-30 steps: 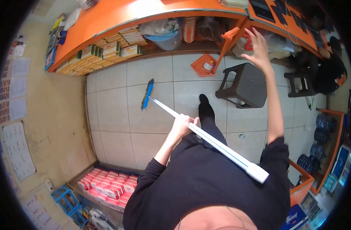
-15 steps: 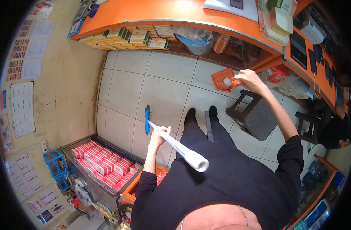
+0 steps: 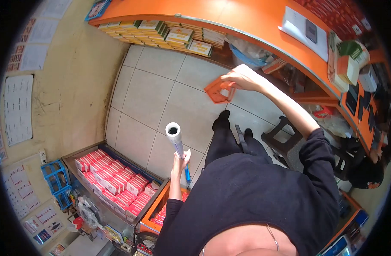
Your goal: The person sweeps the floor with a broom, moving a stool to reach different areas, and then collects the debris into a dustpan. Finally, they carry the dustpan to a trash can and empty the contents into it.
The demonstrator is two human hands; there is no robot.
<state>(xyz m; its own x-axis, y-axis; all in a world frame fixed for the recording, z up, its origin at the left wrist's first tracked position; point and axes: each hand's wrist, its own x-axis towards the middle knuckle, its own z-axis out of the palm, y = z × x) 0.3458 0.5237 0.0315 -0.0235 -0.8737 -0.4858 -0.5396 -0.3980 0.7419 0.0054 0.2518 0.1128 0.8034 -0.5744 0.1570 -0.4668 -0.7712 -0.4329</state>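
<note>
My left hand [image 3: 179, 162] is closed around the white handle [image 3: 175, 135] of a broom, whose hollow upper end points up toward me. The broom's blue head [image 3: 187, 173] shows below that hand, near the floor and partly hidden by my arm. Out in front, my right hand [image 3: 244, 79] grips an orange dustpan [image 3: 214, 90] by its handle. The dustpan hangs over the pale floor tiles, ahead of my shoes [image 3: 221, 120].
A dark plastic stool [image 3: 285, 141] stands to my right. Ahead runs an orange counter [image 3: 229, 15] with stacked boxes [image 3: 178, 36] underneath. Red-and-white boxes [image 3: 118, 179] fill a case at left. Another person [image 3: 366, 170] is at the far right.
My right hand and the dustpan have moved left. The broom has swung: its top end now points up and away, and its head is closer to my body. The view has turned right.
</note>
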